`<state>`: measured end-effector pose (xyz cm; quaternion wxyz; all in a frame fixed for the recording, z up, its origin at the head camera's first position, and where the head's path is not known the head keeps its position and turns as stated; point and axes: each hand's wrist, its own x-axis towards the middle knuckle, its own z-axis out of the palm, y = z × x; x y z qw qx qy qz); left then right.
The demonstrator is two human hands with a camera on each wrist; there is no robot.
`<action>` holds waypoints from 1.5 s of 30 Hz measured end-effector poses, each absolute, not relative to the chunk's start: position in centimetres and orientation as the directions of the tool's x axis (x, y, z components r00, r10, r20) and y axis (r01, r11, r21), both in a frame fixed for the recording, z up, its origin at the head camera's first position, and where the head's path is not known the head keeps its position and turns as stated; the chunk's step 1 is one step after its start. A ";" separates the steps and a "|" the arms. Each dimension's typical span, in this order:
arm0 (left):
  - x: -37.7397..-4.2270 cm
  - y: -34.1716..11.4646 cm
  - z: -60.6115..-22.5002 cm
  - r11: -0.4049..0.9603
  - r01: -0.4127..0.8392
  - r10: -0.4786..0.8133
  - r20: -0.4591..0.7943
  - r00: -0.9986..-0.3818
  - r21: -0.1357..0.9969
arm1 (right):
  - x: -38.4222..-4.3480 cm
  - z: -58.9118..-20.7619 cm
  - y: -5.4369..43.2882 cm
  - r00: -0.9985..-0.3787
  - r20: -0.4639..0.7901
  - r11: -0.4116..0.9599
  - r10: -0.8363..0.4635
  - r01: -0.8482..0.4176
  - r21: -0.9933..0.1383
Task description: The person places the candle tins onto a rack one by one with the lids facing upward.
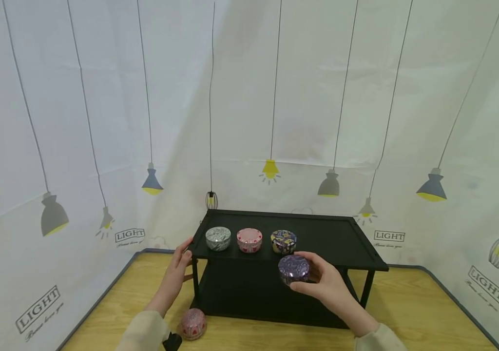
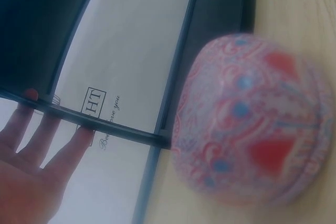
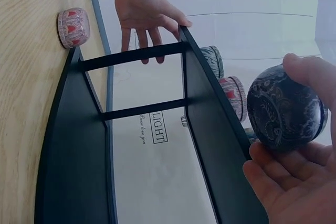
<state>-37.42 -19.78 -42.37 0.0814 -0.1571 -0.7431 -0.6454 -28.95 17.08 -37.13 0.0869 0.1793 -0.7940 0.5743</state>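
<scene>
A dark purple patterned round tin (image 1: 294,269) is pinched between the thumb and fingers of my right hand (image 1: 326,282), in front of the black two-tier shelf's (image 1: 328,234) top edge. My left hand (image 1: 177,273) touches the shelf's left end; in the left wrist view its straight fingers (image 2: 68,156) lie against the post. On the top tier, a grey-white tin (image 1: 218,239), a pink tin with red hearts (image 1: 249,240) and a navy-and-yellow tin (image 1: 283,242) stand in a row. Another pink-red tin (image 1: 193,324) sits on the table by the shelf's front left foot.
The shelf's lower tier (image 1: 249,292) lies close to the wooden table (image 1: 412,302). A white backdrop (image 1: 240,107) printed with hanging lamps rises behind and at both sides. A black object (image 1: 172,342) is at the left cuff.
</scene>
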 end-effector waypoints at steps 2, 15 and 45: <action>-38.2 -20.0 -43.1 0.115 0.329 0.123 0.315 -0.941 0.937 | -28.9 -36.9 17.2 -0.919 0.350 0.269 -0.181 -0.389 -0.881; -38.7 -20.1 -43.6 0.107 0.332 0.117 0.320 -0.940 0.937 | -28.7 -36.2 17.7 -0.908 0.381 0.260 -0.173 -0.415 -0.872; -38.7 -20.1 -43.7 0.117 0.350 0.107 0.339 -0.935 0.929 | -29.3 -35.1 19.3 -0.903 0.411 0.335 -0.125 -0.428 -0.839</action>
